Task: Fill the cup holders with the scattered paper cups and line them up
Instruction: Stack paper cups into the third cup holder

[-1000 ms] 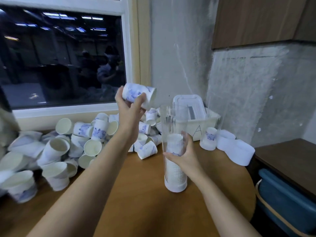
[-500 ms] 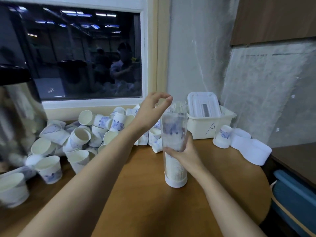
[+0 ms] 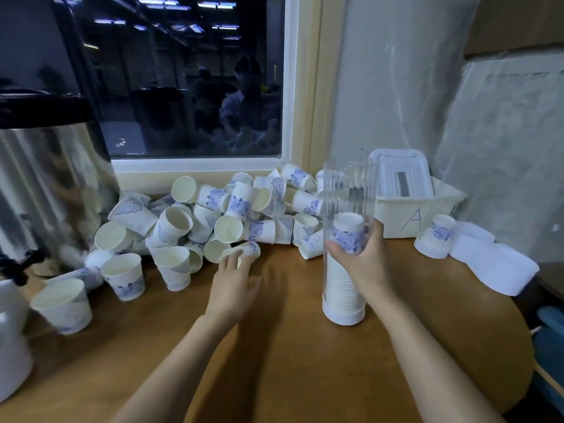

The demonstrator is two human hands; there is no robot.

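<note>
A clear tube cup holder (image 3: 348, 190) with a white base stands upright on the wooden table (image 3: 290, 361). Stacked paper cups fill its lower part, and the top cup (image 3: 348, 232) shows a blue print. My right hand (image 3: 364, 261) grips the tube at mid-height. A heap of white and blue paper cups (image 3: 213, 215) lies under the window. My left hand (image 3: 233, 285) stretches flat over the table, its fingertips at a cup lying on its side (image 3: 248, 248) at the heap's front edge. It holds nothing.
A steel urn (image 3: 45, 178) stands at the left, a white container (image 3: 10, 355) below it. A white bin marked A (image 3: 418, 215) sits behind the tube. An upturned cup (image 3: 435, 236) and white caps (image 3: 494, 265) lie at the right, near the table's rounded edge.
My left hand let its cup go into the tube top, then dropped down to the heap's front. The cup slid down onto the stack. My right hand stayed on the tube.
</note>
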